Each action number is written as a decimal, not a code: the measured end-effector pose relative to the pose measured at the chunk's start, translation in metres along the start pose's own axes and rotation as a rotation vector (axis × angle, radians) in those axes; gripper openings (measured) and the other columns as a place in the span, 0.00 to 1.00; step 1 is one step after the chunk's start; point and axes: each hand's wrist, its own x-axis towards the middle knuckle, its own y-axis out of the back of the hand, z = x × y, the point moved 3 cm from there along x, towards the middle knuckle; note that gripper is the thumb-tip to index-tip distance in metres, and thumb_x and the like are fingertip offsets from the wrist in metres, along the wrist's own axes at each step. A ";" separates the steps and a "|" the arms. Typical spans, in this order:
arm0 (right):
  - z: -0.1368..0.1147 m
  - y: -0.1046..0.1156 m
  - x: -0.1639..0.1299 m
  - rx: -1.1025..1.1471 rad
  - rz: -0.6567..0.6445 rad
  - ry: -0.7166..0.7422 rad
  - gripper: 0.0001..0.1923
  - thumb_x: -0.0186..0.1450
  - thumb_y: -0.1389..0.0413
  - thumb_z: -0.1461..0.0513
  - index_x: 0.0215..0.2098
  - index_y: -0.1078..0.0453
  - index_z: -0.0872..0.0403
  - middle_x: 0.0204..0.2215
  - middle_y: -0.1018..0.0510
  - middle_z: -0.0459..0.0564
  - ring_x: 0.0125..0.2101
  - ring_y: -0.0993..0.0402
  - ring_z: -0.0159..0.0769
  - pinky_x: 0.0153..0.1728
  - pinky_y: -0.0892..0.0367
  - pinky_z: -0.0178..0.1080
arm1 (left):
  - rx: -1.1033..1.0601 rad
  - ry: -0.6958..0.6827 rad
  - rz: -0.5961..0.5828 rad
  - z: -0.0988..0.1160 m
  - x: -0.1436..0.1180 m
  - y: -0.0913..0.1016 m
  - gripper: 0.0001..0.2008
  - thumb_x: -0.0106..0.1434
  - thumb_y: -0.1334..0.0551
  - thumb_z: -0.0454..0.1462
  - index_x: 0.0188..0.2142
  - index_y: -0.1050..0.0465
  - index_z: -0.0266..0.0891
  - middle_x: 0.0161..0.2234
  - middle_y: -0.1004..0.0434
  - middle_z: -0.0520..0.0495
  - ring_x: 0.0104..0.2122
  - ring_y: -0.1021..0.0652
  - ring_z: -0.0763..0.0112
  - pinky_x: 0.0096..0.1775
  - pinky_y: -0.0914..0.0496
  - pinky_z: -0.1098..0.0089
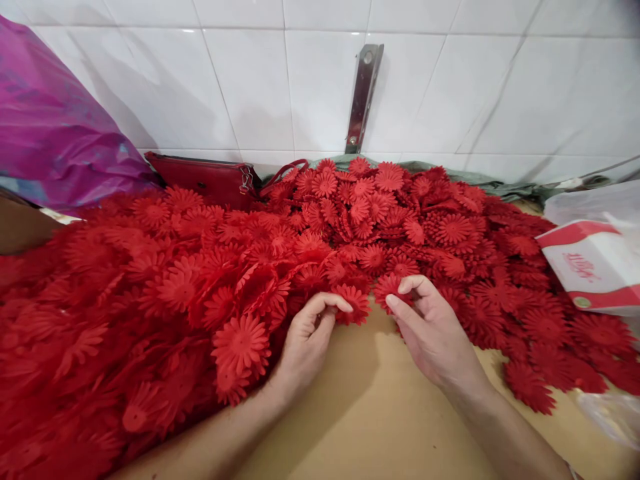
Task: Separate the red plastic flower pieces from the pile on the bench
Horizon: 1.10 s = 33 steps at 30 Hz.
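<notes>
Between thumb and fingers, my left hand pinches a red artificial flower with narrow petals. My right hand grips another red artificial flower, its thumb and index finger closed over the edge. The two held flowers are a short way apart, just above the near edge of the heap. Loose red flowers lie in a deep pile left of my left hand. More red flowers, some in stacks, spread behind and to the right of my right hand.
A tan work surface shows under my hands. A red purse and a purple plastic bag are at the back left. On the right stand a white and red box and clear plastic. A metal bracket is fixed to the tiled wall.
</notes>
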 end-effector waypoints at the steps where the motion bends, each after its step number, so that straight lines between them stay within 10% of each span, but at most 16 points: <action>1: 0.001 0.001 0.000 -0.063 0.002 0.015 0.13 0.63 0.35 0.57 0.39 0.36 0.47 0.33 0.28 0.41 0.32 0.29 0.31 0.36 0.31 0.34 | 0.042 0.006 -0.026 0.001 -0.001 0.000 0.10 0.68 0.43 0.34 0.36 0.23 0.40 0.37 0.24 0.46 0.41 0.25 0.67 0.48 0.33 0.68; 18: 0.008 -0.020 -0.014 -0.192 -0.154 0.049 0.27 0.61 0.35 0.60 0.56 0.38 0.46 0.49 0.29 0.50 0.46 0.23 0.35 0.50 0.24 0.43 | 0.006 0.054 0.019 0.001 0.002 -0.002 0.06 0.60 0.31 0.39 0.33 0.18 0.39 0.35 0.23 0.47 0.39 0.25 0.66 0.46 0.31 0.68; 33: 0.000 -0.015 -0.015 -0.299 -0.084 0.103 0.25 0.65 0.36 0.55 0.57 0.36 0.45 0.47 0.27 0.49 0.37 0.22 0.33 0.37 0.21 0.39 | -0.004 0.059 -0.073 0.001 0.003 -0.004 0.10 0.61 0.31 0.43 0.31 0.19 0.38 0.36 0.22 0.46 0.40 0.25 0.65 0.48 0.32 0.67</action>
